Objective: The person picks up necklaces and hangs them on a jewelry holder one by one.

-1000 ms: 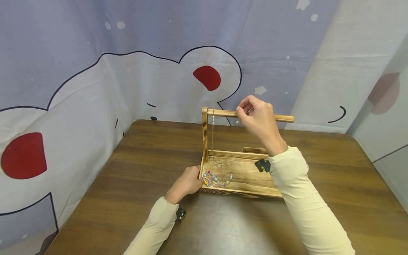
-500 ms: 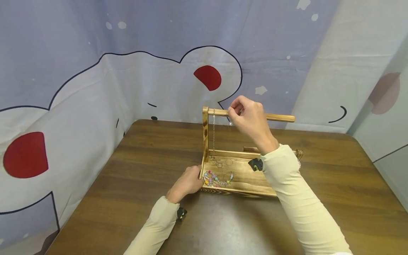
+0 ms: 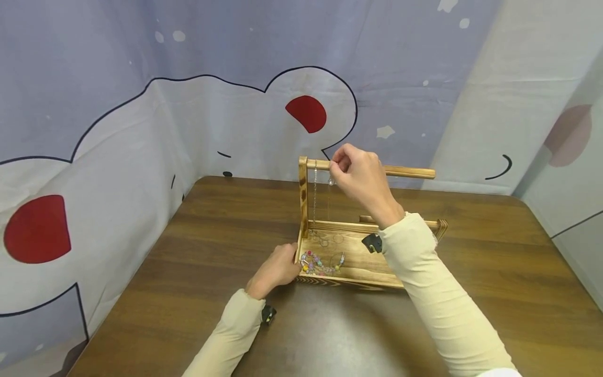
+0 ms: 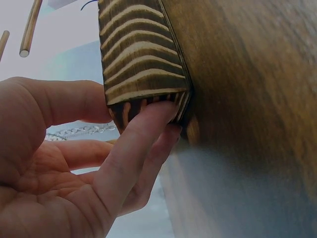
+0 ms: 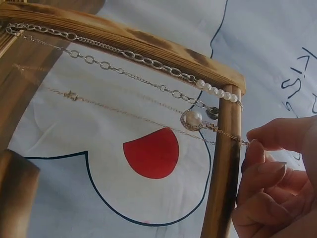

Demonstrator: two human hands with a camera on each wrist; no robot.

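A wooden jewelry stand has a shallow tray [image 3: 372, 257], an upright post [image 3: 303, 199] and a horizontal rod [image 3: 410, 172]. My left hand [image 3: 277, 266] grips the tray's left end; the left wrist view shows thumb and fingers around its dark-grained end [image 4: 143, 54]. At the rod, my right hand [image 3: 360, 175] pinches a thin gold chain necklace [image 5: 143, 119] between thumb and forefinger. Its pearl pendant [image 5: 193, 119] sits beside the rod, and the chain hangs below. Nearer the post, a silver chain necklace with pearls [image 3: 315, 199] hangs over the rod.
Colorful beaded bracelets [image 3: 311, 263] lie in the tray's front left corner, with thin rings or hoops [image 3: 338, 239] behind them. A lower wooden bar [image 3: 369, 219] runs along the back. The stand rests on a brown wooden table [image 3: 226, 225], with a printed curtain [image 3: 226, 120] behind.
My right hand has slid left along the rod with the gold chain necklace, closer to the silver one. My left hand has stayed on the tray's end.
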